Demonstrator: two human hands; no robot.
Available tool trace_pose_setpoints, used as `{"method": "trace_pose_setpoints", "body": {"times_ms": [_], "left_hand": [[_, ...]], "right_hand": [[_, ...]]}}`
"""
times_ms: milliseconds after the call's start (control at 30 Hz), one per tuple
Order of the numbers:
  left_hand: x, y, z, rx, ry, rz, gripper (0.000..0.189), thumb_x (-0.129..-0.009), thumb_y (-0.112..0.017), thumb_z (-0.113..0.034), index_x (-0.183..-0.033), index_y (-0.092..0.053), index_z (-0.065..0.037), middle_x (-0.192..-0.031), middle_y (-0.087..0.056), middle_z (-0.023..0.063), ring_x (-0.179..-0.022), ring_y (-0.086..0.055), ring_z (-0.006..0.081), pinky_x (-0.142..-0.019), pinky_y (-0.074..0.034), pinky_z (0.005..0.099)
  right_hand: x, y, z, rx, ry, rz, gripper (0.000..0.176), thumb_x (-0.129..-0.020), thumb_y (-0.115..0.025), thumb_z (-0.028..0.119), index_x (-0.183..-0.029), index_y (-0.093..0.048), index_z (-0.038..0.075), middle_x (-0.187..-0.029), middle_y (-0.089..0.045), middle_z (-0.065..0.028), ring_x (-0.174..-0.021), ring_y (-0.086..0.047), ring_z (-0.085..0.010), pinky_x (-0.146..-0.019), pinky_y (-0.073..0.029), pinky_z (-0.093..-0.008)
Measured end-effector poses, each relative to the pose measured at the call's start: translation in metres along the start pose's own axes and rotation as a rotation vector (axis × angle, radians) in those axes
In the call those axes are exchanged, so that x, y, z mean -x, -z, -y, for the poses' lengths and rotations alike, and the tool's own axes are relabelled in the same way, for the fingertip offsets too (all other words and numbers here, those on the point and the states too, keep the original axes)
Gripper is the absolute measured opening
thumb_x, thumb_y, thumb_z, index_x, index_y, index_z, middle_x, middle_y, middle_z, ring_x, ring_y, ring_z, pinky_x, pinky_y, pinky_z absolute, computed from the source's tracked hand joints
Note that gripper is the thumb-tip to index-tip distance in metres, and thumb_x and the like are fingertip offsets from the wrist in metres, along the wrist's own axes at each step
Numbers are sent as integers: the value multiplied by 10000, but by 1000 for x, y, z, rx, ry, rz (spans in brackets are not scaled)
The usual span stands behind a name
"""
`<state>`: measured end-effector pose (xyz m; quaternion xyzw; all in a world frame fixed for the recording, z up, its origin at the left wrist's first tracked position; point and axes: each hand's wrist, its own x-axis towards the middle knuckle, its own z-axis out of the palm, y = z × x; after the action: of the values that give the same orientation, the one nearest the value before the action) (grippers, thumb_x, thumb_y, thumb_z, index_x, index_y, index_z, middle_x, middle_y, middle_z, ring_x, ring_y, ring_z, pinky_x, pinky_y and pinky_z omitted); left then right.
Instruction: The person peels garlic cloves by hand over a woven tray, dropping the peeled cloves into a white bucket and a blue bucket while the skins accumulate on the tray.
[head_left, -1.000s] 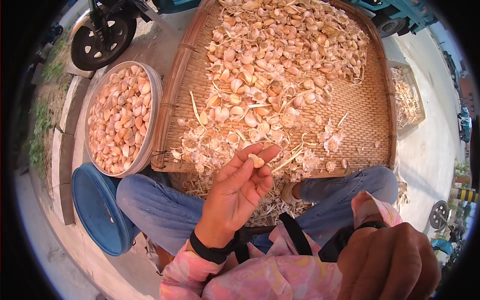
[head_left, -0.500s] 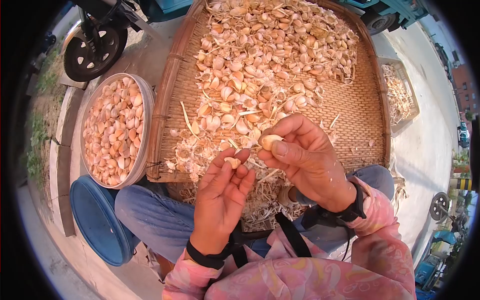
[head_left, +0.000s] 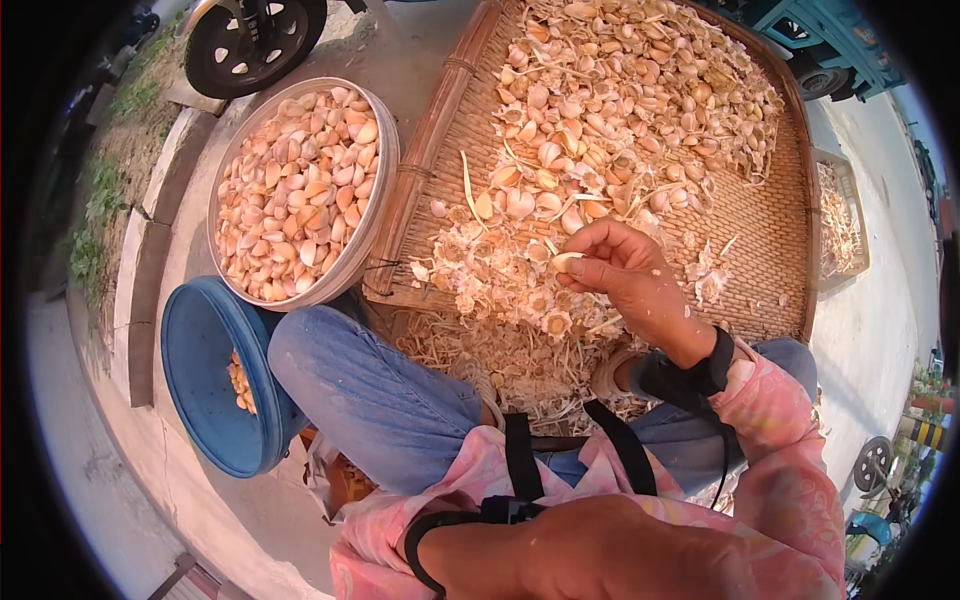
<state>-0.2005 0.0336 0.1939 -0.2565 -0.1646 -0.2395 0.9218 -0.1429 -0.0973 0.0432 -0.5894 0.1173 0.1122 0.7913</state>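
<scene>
My right hand [head_left: 640,295] pinches a pale garlic clove [head_left: 567,262] between thumb and fingertips. It is held above the front part of a woven bamboo tray [head_left: 745,262]. Loose cloves and broken garlic heads [head_left: 600,130] cover much of the tray, with papery skins [head_left: 500,275] nearest me. My left hand [head_left: 610,550] looms large at the bottom edge, close to the camera and in front of my chest. Its fingers are out of sight, so whatever they hold is hidden.
Left of the tray stands a round white tub [head_left: 390,150] full of cloves. Beside my knee, a blue bucket [head_left: 190,350] has a few cloves inside. Dry stalks [head_left: 540,370] litter the ground between my feet. A crate [head_left: 860,265] sits right; a wheel [head_left: 255,45] stands upper left.
My left hand has left the tray's front and come down close to the camera. My right hand still pinches its clove. The view has shifted left, showing more of the blue bucket.
</scene>
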Motion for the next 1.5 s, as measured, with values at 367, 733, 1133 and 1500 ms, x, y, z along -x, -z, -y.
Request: {"method": "trace_pose_setpoints", "body": {"times_ms": [367,733,1133,1500], "left_hand": [[6,-32,-33,-14,-201,-81,166,-889,-468,-8,-932,-511,147,-799,-594,247,-669,-623,337,-562,-523,379],[-7,-12,-42,-280,-295,183,144,-875,-493,9,-917,-529,142,-801,-583,286,-603,-617,274,-462,-499,304],[-12,-20,-31,-249,-205,133,138,-855,-511,46,-935,-526,157,-856,-567,280,-637,-615,278,-533,-497,311],[-64,62,-275,-2719,-351,-373,272,-872,-536,-108,-1123,-555,-5,-868,-594,67,-740,-551,93,-648,-452,224]], "right_hand": [[-132,-61,49,754,407,222,156,-838,-599,105,-962,-590,12,-843,-603,-31,-766,-582,-97,-657,-465,-245],[-99,-46,3,1538,537,183,136,-783,-554,113,-910,-533,71,-802,-532,-117,-743,-584,-319,-593,-441,-435],[-73,-25,1,1585,426,192,194,-790,-592,141,-975,-549,102,-868,-550,-82,-757,-588,-292,-616,-460,-388],[-50,-7,-2,740,405,34,141,-805,-656,130,-896,-579,54,-766,-540,-6,-635,-502,-66,-542,-415,-227]]}}
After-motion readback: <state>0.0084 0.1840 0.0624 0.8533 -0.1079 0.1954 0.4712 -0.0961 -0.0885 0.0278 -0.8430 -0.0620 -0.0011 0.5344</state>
